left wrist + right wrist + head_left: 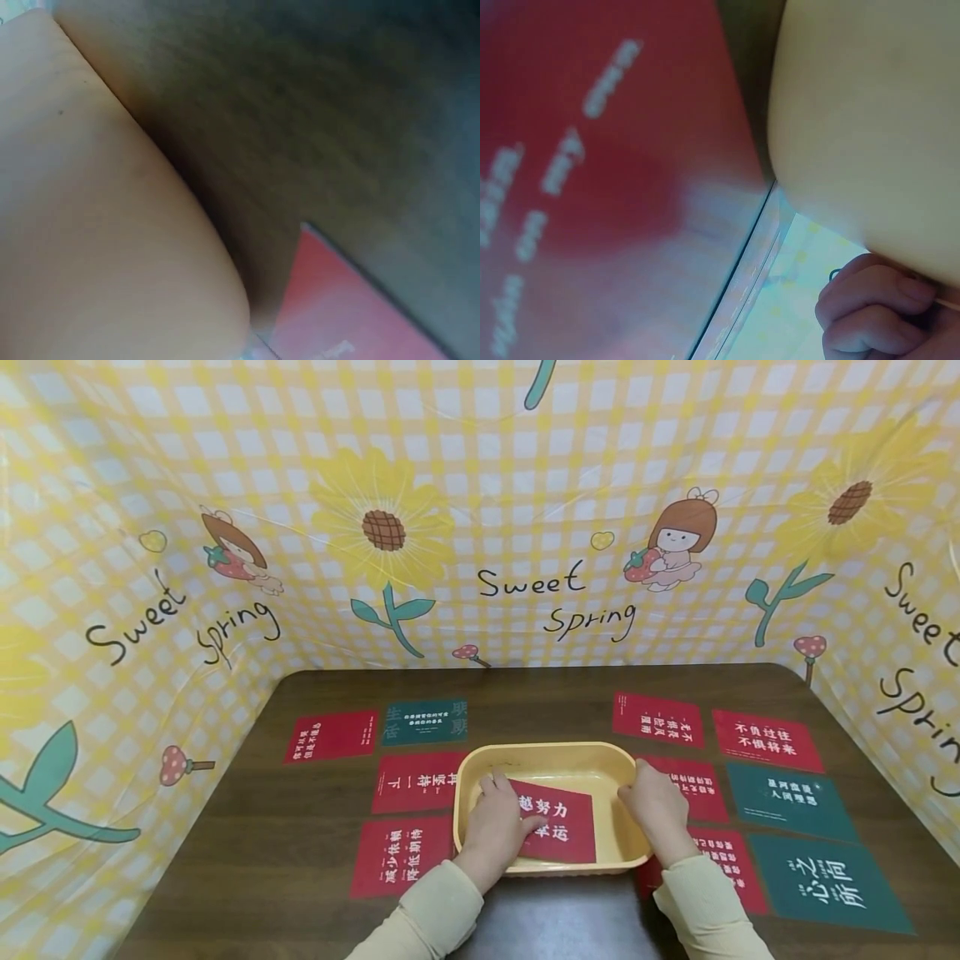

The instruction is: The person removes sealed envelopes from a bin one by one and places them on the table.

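Note:
A pale yellow tray [600,755] stands at the middle of the dark table, partly covering red cards on either side. My left hand [491,827] reaches over the tray's left side and pinches a red card [577,827] with white lettering, the thumb lying across its face. That card leans inside the tray, its left part hidden by the hand. With curled fingers my right hand [658,810] grips the tray's right rim; those fingers [874,311] also show at the lower right of the right wrist view.
Red cards [330,737] and a green card [424,722] lie left of the tray. On the right are several more, including a red card [768,742] and a large green card [832,881]. A checked yellow cloth [525,510] hangs behind the brown table [247,827].

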A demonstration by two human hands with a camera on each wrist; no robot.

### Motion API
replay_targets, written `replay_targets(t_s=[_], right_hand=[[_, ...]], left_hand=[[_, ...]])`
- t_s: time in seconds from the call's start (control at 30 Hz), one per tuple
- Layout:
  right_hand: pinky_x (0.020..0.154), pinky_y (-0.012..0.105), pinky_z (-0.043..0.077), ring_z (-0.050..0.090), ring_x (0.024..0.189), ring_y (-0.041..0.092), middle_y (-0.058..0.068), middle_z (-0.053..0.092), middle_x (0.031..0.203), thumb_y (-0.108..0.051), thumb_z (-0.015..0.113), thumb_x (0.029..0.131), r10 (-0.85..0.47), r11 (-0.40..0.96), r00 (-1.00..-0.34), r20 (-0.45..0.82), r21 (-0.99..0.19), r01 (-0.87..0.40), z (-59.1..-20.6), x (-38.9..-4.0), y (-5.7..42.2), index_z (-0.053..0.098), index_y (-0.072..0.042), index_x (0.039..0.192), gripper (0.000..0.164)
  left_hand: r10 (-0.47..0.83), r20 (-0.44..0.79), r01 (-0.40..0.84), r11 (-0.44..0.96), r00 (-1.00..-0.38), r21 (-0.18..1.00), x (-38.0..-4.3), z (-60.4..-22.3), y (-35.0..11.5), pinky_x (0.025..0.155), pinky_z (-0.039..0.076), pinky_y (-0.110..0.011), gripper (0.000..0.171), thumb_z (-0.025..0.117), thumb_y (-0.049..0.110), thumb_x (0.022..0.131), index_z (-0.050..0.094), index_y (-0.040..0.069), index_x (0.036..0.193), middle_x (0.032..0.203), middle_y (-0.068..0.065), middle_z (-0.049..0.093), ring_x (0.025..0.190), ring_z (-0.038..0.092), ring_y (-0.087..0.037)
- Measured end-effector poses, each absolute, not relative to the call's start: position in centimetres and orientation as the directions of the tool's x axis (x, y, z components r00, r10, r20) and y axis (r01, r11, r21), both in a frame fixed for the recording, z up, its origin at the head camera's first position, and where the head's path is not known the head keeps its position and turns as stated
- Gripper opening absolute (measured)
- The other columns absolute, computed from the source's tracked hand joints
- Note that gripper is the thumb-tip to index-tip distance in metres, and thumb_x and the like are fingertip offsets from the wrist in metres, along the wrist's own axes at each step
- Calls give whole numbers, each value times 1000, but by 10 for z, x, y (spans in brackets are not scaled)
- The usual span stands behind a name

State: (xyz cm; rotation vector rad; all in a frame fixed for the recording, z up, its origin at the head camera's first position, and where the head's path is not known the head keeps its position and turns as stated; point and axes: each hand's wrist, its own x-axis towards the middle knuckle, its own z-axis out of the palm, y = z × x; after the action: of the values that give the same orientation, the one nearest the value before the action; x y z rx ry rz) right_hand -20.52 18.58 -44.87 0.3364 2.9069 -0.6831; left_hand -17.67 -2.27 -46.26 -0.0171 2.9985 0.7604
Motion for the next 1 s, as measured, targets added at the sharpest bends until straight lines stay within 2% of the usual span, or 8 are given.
replay_targets(t_s=[0.1, 0.2, 0.3, 0.37, 0.47, 0.6, 0.77, 1.0], right_hand=[[63, 48, 49, 63, 82, 34, 26, 65, 106, -14, 59, 83, 183, 873, -967, -176, -424, 243, -450, -205, 187, 53, 5, 121, 44], [63, 48, 48, 64, 83, 34, 26, 65, 107, -15, 59, 83, 178, 873, -969, -171, -427, 236, -451, -205, 187, 53, 5, 122, 44], [62, 47, 48, 64, 84, 34, 26, 65, 108, -15, 59, 82, 177, 872, -970, -170, -429, 234, -452, -205, 187, 53, 4, 122, 45], [62, 46, 48, 64, 84, 34, 26, 65, 108, -15, 59, 82, 176, 872, -970, -170, -429, 233, -452, -205, 187, 53, 4, 122, 45], [63, 47, 49, 64, 85, 34, 26, 65, 109, -16, 59, 82, 174, 875, -970, -170, -425, 232, -453, -206, 187, 53, 4, 123, 46], [63, 47, 49, 64, 85, 34, 26, 64, 109, -16, 59, 83, 173, 878, -970, -168, -420, 230, -452, -206, 187, 52, 5, 124, 46], [59, 45, 47, 62, 79, 31, 25, 65, 104, -15, 58, 82, 179, 872, -970, -164, -430, 233, -451, -205, 188, 53, 5, 121, 44], [58, 45, 47, 62, 76, 30, 25, 66, 101, -15, 59, 82, 172, 876, -974, -145, -430, 218, -453, -205, 188, 55, 4, 119, 42]], left_hand=[[28, -25, 10, 847, -999, 531, -179, -462, -23, 79, 57, -38, 94, 78, 37, 77, 30, -11, 142, 125, -27, 44, 79, 60, -23], [58, -36, 20, 747, -998, 664, -182, -461, -25, 90, 53, -43, 84, 72, 25, 85, 25, -14, 143, 132, -32, 38, 96, 61, -32], [97, -110, -33, 583, -989, 812, -186, -459, -30, 105, 40, -50, 75, 64, 12, 90, 19, -14, 145, 138, -35, 34, 119, 51, -42], [120, -169, -90, 486, -978, 869, -189, -458, -33, 109, 34, -53, 72, 61, 8, 90, 19, -13, 145, 139, -35, 38, 126, 46, -44], [150, -222, -147, 393, -963, 908, -192, -456, -38, 101, 43, -50, 69, 61, 6, 89, 22, -10, 144, 130, -33, 51, 115, 56, -41], [156, -174, -98, 404, -972, 910, -193, -453, -41, 79, 56, -39, 55, 65, 7, 88, 41, -11, 133, 114, -29, 64, 93, 69, -33], [178, -154, -58, 453, -972, 890, -190, -441, -47, 68, 55, -29, 33, 70, 15, 86, 59, -2, 112, 97, -18, 72, 79, 71, -22], [178, -176, -54, 541, -968, 839, -183, -421, -72, 67, 54, -27, 35, 73, 27, 84, 62, 4, 108, 91, -9, 72, 72, 67, -13]])
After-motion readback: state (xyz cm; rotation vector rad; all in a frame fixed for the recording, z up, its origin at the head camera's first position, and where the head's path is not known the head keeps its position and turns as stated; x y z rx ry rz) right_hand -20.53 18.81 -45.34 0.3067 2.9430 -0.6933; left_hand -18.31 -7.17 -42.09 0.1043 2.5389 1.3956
